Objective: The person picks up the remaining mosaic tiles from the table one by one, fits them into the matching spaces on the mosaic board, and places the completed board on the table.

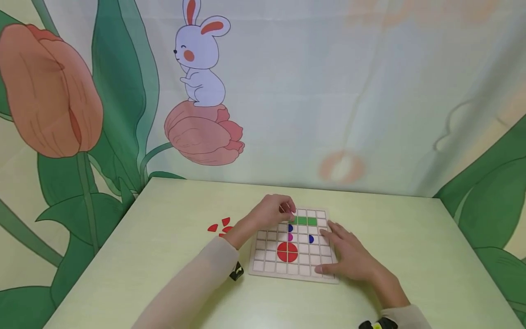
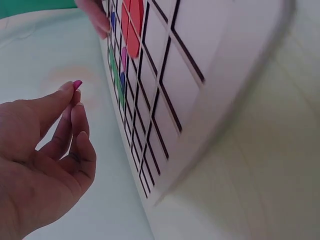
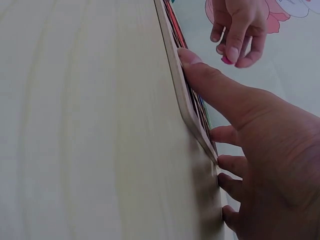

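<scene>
A square wooden grid board (image 1: 263,266) lies on the table. Over its far part, my left hand (image 1: 269,212) pinches a small magenta piece (image 2: 77,85) between thumb and fingertips. My right hand (image 1: 355,256) rests along the board's right side, fingers spread and thumb (image 3: 192,57) over the rim near the front corner. Set in the grid are a red circle (image 1: 282,257) of quarter pieces, a row of green squares (image 1: 303,221), a magenta half-round piece (image 1: 290,237), and blue half-round pieces (image 1: 311,239) in separate cells.
Several loose red quarter pieces (image 1: 213,227) lie on the table left of the board, partly hidden by my left forearm. Behind the pale table (image 1: 185,201) hangs a curtain (image 1: 287,91) printed with a rabbit and tulips. Black straps (image 1: 237,271) circle both wrists.
</scene>
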Motion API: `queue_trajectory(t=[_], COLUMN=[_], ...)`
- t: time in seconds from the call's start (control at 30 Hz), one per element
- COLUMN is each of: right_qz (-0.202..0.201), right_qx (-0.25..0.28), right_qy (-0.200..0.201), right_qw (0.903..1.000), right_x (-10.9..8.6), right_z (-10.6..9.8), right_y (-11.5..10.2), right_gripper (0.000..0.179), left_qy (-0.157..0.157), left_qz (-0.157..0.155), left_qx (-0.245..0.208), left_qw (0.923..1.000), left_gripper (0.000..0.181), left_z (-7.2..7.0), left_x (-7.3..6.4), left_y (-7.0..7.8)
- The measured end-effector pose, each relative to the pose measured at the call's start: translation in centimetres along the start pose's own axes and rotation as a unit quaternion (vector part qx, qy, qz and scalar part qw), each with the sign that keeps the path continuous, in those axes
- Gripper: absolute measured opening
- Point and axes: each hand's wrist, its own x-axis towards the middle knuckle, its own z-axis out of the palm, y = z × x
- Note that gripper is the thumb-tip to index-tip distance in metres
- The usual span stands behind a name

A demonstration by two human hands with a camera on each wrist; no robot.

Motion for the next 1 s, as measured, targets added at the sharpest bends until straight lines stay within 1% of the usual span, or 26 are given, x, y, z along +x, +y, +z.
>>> queue_trajectory(t=[0.07, 0.2, 0.33, 0.43, 0.67, 1.0], right_qz=[-0.002, -0.004, -0.007, -0.012, -0.014, -0.015], right_qx=[0.001, 0.002, -0.001, -0.001, 0.0, -0.001], right_qy=[0.001, -0.001, 0.002, 0.005, 0.004, 0.002], right_qw=[1.0, 1.0, 1.0, 0.9999, 0.9999, 0.9999], right_x=[0.0, -0.1, -0.2, -0.2, -0.2, -0.2], right_z=[0.0, 0.1, 0.0, -0.1, -0.1, -0.1], right_y=[0.0, 0.1, 0.1, 0.0, 0.1, 0.1], right_gripper=[0.11, 0.11, 0.11, 0.109, 0.109, 0.11], left_qy=[-0.005, -0.019, -0.038, -0.049, -0.06, -0.058], left_qz=[0.008, 0.021, 0.025, 0.019, 0.003, -0.02], left_qx=[0.002, 0.026, 0.058, 0.067, 0.07, 0.091], left_qw=[1.0, 0.9993, 0.9973, 0.9964, 0.9957, 0.994], left_gripper=[0.01, 0.009, 0.006, 0.004, 0.005, 0.005], left_z=[0.6, 1.7, 2.5, 3.1, 4.2, 5.1], left_x=[0.5, 1.4, 2.4, 2.9, 3.1, 3.3], left_y=[0.5, 1.3, 1.9, 2.0, 2.1, 1.8])
